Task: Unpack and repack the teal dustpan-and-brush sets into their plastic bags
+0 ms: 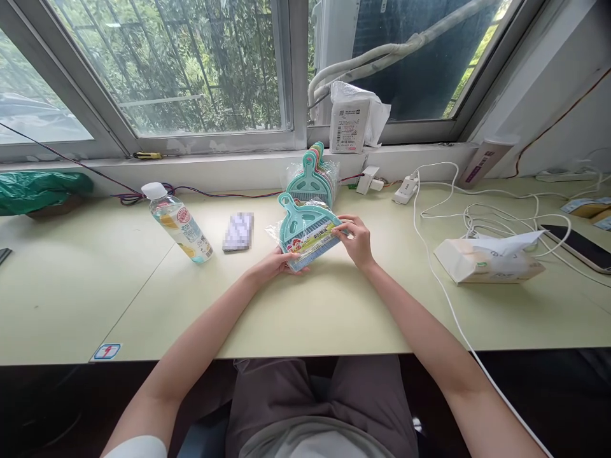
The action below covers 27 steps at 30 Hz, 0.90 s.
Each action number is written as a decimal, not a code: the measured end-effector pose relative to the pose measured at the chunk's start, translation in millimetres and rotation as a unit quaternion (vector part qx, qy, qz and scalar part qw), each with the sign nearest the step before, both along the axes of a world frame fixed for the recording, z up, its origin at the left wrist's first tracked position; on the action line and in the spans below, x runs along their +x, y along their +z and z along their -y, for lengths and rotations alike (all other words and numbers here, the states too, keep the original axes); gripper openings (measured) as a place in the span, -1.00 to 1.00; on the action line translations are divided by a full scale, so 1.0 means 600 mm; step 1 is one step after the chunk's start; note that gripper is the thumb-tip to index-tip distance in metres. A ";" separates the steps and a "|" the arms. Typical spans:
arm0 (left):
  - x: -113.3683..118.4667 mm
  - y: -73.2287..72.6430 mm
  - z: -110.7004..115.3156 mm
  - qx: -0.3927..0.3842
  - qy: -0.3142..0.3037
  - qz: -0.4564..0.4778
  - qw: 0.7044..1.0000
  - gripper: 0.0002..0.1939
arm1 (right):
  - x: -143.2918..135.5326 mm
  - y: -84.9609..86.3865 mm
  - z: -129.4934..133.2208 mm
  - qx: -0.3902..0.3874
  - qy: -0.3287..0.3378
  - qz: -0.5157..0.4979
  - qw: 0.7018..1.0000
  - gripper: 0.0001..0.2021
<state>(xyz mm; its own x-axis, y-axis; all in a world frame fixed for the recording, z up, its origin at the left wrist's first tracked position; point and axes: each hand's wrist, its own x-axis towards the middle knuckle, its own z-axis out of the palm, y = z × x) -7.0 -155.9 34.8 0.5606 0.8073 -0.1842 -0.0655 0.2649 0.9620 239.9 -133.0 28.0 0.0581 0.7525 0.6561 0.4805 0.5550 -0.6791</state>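
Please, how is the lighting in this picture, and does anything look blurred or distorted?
Head view: daylight from the window lights the desk, while below it is dark; head view: wide-angle stretch seems to tilt the bottle outward; head view: the small packet is pixelated, but the held dustpan looks fairly sharp.

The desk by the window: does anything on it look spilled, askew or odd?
Mainly the white cable: it loops loosely behind the tissue pack, and one run trails past the desk's front edge, untidily. The bottle seems to lean, perhaps only through the wide lens. I see no spill.
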 end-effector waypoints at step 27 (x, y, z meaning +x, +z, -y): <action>0.023 -0.004 0.001 0.089 0.129 -0.029 0.987 -0.16 | 0.007 -0.030 -0.031 -0.233 0.072 -0.258 0.935 -0.46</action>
